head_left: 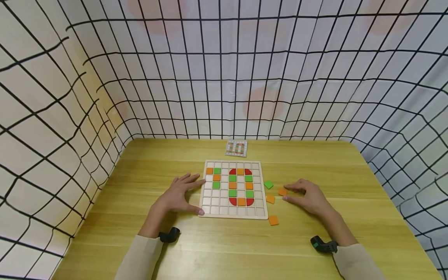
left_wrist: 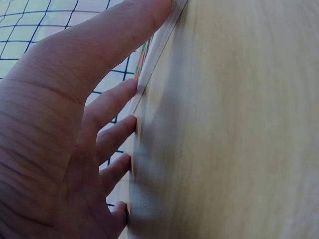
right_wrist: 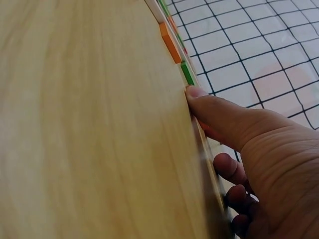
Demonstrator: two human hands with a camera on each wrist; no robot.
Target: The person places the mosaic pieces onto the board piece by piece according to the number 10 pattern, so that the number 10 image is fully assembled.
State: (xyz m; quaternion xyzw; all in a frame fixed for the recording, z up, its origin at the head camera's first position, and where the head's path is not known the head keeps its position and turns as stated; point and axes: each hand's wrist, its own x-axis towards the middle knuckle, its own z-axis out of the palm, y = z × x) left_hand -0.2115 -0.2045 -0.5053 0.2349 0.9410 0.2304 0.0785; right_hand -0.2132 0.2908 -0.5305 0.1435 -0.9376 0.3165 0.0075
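Note:
A wooden grid board (head_left: 210, 212) lies mid-table, with orange, green and red tiles set in its squares. My left hand (head_left: 178, 194) is spread along the board's left side, thumb at the near corner and index finger at the edge; the left wrist view shows this hand (left_wrist: 75, 109) with its fingers apart. At the right, my right hand (head_left: 309, 198) pinches an orange square tile (head_left: 282, 191) between thumb and index finger, low over the table. In the right wrist view the thumb of this hand (right_wrist: 269, 139) hides most of that tile.
Between the board and my right hand lie a loose green tile (head_left: 268, 184) and an orange tile (head_left: 270, 199). Another orange tile (head_left: 273, 220) is by the board's near right corner. A small pattern card (head_left: 236, 148) lies behind the board. Grid-patterned cloth (head_left: 196, 77) surrounds the table.

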